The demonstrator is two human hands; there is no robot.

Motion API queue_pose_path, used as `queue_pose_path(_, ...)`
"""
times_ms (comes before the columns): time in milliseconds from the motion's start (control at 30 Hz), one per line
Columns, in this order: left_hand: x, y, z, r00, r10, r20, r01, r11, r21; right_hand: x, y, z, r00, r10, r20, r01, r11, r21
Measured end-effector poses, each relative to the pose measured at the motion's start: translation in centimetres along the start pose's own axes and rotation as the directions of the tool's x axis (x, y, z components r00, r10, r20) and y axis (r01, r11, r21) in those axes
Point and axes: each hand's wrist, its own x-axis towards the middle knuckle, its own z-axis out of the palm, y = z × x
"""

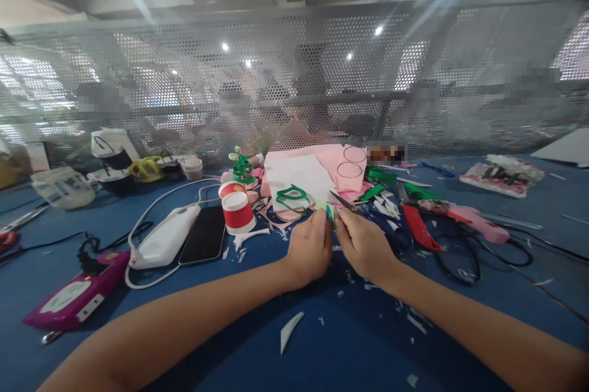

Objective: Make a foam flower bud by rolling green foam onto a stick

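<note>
My left hand [309, 249] is closed in a pinch on a small green piece [324, 210] of craft material, held just above the blue table [257, 343]. My right hand [363, 245] is closed around scissors [346, 203], whose dark blades stick out toward the pink and white sheets [301, 174]. The two hands touch at the fingertips. A curled green strip [292, 197] lies on the white sheet just beyond them.
A red and white paper cup [238, 212], a black phone [204, 234] and a white power bank [164, 237] with cable lie to the left. A purple device [73, 298] sits near left. Red cutters [418, 225], a pink glue gun [478, 222], and paper scraps lie right. A perforated metal screen [294, 73] backs the table.
</note>
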Motion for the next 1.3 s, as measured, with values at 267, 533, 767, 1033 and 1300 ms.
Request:
queue_pose_path(267, 0.2, 0.2, -0.1, 0.999, -0.021, 0.041, 0.020, 0.999, 0.036, 0.0, 0.0, 0.2, 0.998, 0.034, 0.044, -0.032, 0.999, -0.044)
queue_pose_path(533, 0.3, 0.2, -0.2, 0.997, -0.029, 0.073, 0.025, 0.998, 0.058, -0.1, 0.3, 0.4, 0.998, 0.032, 0.056, -0.033, 0.999, 0.020)
queue_pose_path(767, 0.3, 0.1, -0.1, 0.998, -0.017, 0.060, 0.014, 0.999, 0.045, -0.1, 0.3, 0.4, 0.998, 0.028, 0.047, -0.030, 0.999, 0.039)
queue_pose_path(1033, 0.3, 0.1, -0.3, 0.997, -0.056, 0.056, 0.060, 0.996, -0.069, 0.1, 0.4, 0.2, 0.999, 0.042, 0.001, -0.042, 0.992, 0.120)
queue_pose_path(1300, 0.9, -0.9, -1.0, 0.993, 0.115, -0.010, -0.111, 0.932, -0.344, 0.4, 1.2, -0.4, 0.996, 0.084, -0.009, -0.078, 0.958, 0.274)
